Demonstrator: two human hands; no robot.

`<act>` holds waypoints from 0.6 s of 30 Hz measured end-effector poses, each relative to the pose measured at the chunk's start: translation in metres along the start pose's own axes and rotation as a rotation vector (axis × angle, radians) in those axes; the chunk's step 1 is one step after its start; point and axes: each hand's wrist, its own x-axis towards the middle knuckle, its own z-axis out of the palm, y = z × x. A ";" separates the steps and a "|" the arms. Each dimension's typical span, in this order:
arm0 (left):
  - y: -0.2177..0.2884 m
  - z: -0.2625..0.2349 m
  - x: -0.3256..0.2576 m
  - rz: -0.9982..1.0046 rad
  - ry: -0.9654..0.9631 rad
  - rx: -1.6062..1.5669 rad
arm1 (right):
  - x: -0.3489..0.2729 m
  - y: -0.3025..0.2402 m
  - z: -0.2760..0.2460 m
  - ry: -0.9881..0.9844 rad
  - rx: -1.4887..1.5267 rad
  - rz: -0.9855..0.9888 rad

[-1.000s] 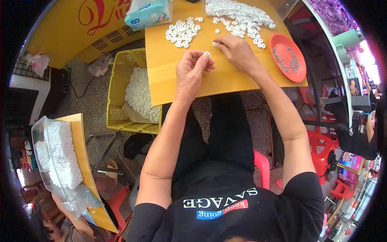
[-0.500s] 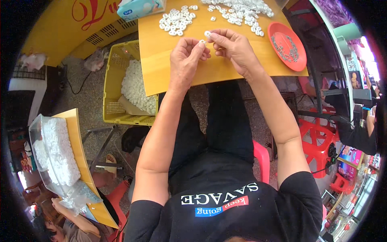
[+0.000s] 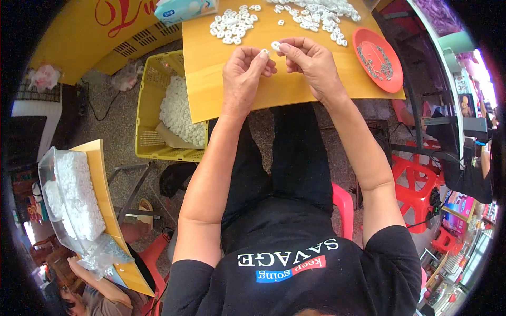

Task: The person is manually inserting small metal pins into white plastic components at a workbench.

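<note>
Above the near part of the yellow table my left hand [image 3: 243, 76] and my right hand [image 3: 315, 62] are close together, fingertips almost meeting. Between the thumb and index finger of the right one is a small white oval piece [image 3: 275, 46] with a dark opening. A tiny whitish piece [image 3: 265, 52] sits in the pinch of the left thumb and finger; its exact shape is too small to make out. Beyond them lies a loose pile of white oval pieces [image 3: 232, 25], and a bigger heap [image 3: 321, 16] spreads at the far right.
A red plate [image 3: 361, 39] holding small metal parts rests at the table's right edge. At the far left stands a tissue pack [image 3: 184, 10]. Below the table, a yellow crate [image 3: 145, 116] contains many white pieces. Another person's arm [image 3: 100, 282] shows lower left, beside a clear bin [image 3: 50, 168].
My right hand and its white oval piece have shifted slightly right, away from the left fingertips. Both hands keep their pinch.
</note>
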 end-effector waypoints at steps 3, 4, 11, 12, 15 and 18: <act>-0.001 0.000 0.000 0.002 0.002 -0.004 | 0.000 0.000 0.000 0.002 0.031 -0.010; -0.001 0.000 0.000 0.004 0.001 -0.010 | -0.001 0.000 0.001 0.004 0.030 -0.014; -0.001 0.000 0.000 0.015 -0.002 -0.012 | -0.004 0.002 0.007 0.034 -0.070 -0.083; -0.001 0.000 0.000 0.016 0.002 -0.014 | -0.005 0.003 0.009 0.035 -0.070 -0.083; -0.001 -0.001 0.000 0.019 0.008 -0.023 | -0.007 0.007 0.017 0.085 -0.101 -0.156; 0.000 -0.001 0.000 0.020 0.009 -0.028 | -0.008 0.012 0.022 0.104 -0.164 -0.223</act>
